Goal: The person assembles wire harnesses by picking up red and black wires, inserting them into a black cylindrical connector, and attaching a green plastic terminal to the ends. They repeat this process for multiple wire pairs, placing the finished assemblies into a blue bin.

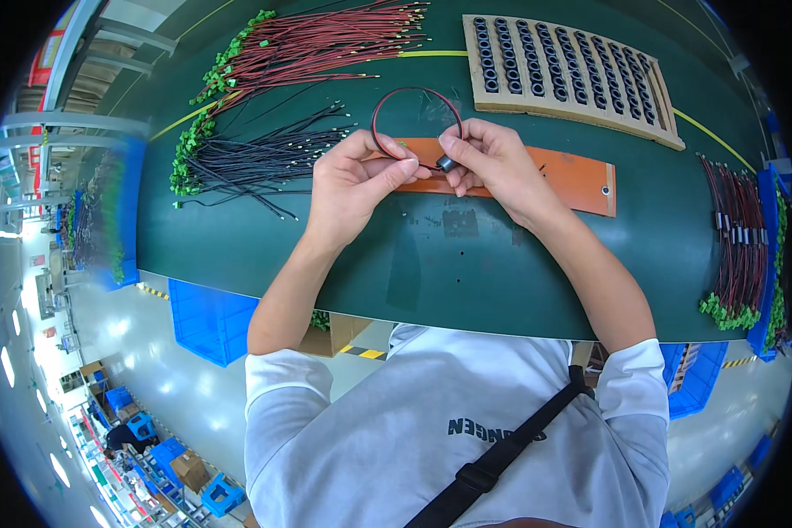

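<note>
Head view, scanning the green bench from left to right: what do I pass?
Black wire bundle → left hand → right hand with the small dark ring → orange strip → finished red-and-black wires at the right edge.

Light grey short-sleeved shirt [431, 422] crossed by black strap [502, 453].

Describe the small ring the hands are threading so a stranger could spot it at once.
Start at the green worktable and find the orange strip across its middle. Above it, the right hand pinches a small dark ring on a looped wire; the other rings sit in the cardboard tray.
</note>
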Tool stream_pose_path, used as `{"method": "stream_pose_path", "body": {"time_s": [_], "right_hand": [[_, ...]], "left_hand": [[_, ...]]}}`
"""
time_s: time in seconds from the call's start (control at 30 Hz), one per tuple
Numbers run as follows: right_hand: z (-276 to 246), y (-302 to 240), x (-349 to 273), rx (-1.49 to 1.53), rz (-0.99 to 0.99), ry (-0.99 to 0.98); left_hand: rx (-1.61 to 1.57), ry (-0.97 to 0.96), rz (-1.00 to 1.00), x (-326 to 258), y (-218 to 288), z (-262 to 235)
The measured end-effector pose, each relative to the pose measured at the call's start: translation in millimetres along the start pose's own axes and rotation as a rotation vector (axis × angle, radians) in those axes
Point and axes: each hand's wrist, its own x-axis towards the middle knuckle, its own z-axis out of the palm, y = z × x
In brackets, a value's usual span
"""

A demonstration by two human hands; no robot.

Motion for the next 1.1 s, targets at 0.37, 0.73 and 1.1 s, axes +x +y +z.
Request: {"method": "stream_pose_path", "body": {"time_s": [0.37,0.73,1.1], "right_hand": [[-1,2,1,0.021,0.025,0.006],[-1,-4,1,0.049,0.085,0.012],[-3,3,2,0.051,0.061,0.037]], "left_hand": [[-0.069,0.044,0.069,-1,-7,0],[-0.025,-0.035,0.085,-6,-9,-4],[0.075,-0.010,0.148,-7,-13,2]]}}
